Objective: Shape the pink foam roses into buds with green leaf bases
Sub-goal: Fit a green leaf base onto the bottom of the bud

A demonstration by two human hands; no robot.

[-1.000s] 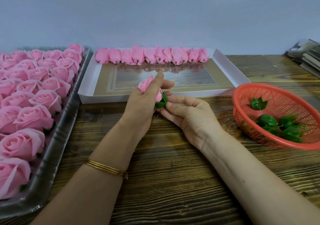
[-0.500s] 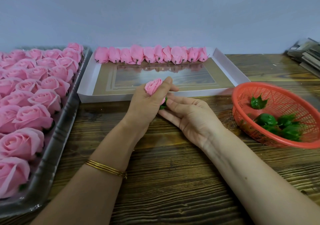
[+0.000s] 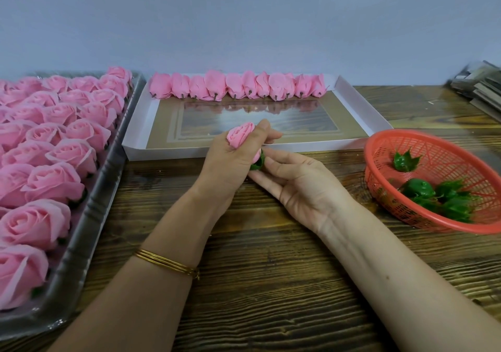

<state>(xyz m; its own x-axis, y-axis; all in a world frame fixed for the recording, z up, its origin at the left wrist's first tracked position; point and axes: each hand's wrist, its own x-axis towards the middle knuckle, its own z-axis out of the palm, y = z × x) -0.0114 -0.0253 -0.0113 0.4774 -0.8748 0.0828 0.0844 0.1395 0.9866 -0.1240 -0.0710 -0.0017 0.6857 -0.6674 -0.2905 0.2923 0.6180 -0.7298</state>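
The rose (image 3: 240, 135) has turned in the grip of the left hand (image 3: 230, 167). A second ago only its side peeked past the thumb, and now its spiral top shows, tilted toward the camera above the near wall of the white tray (image 3: 162, 153). The right hand (image 3: 298, 186) has rolled more palm-up, with straight fingertips touching the leaf base (image 3: 257, 162).

One pink foam rose (image 3: 240, 135) was held tilted in the left hand (image 3: 227, 170), its petals gathered into a tight bud, with a green leaf base (image 3: 259, 162) seated at its lower end. At the left, open roses (image 3: 57, 159) were packed in close rows. At the back, finished buds (image 3: 235, 87) were laid side by side, stubs pointing forward. At the right, loose leaf bases (image 3: 433, 197) were heaped together.
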